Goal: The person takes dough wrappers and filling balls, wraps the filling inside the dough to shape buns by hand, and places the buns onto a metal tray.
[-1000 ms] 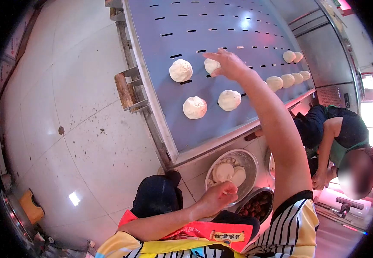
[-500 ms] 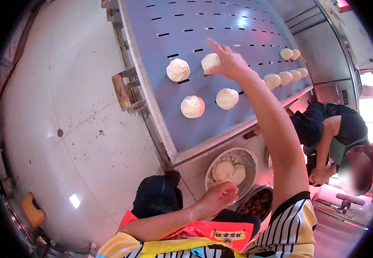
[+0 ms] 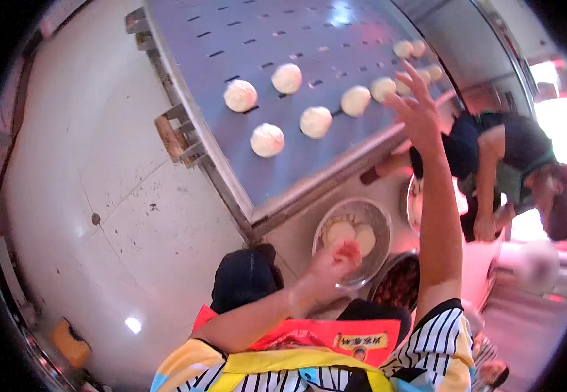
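My right hand [image 3: 417,108] is raised with its fingers spread, holding nothing, over the near edge of a blue-grey slotted table [image 3: 195,46]. To its left, pale dough balls stand apart: one dough ball [image 3: 355,101] close to the hand, another dough ball [image 3: 315,122], a front-left dough ball [image 3: 267,140], and two behind. My left hand [image 3: 337,262] has curled fingers, just over the near side of a metal bowl [image 3: 383,225]. Flat dough rounds [image 3: 341,232] lie in that bowl. What the left fingers hold, if anything, is hidden by blur.
Beside the dough bowl stands a bowl of dark red-brown chunks [image 3: 398,281]. Another bowl [image 3: 414,204] is partly behind my right arm. A person in dark clothes [image 3: 518,144] sits to the right. A wooden block [image 3: 171,138] sits at the table's left side.
My right hand has let go of a back-row dough ball, leaving it on the table, and swung right with spread fingers. My left hand stays curled by the bowl. The view has shifted.
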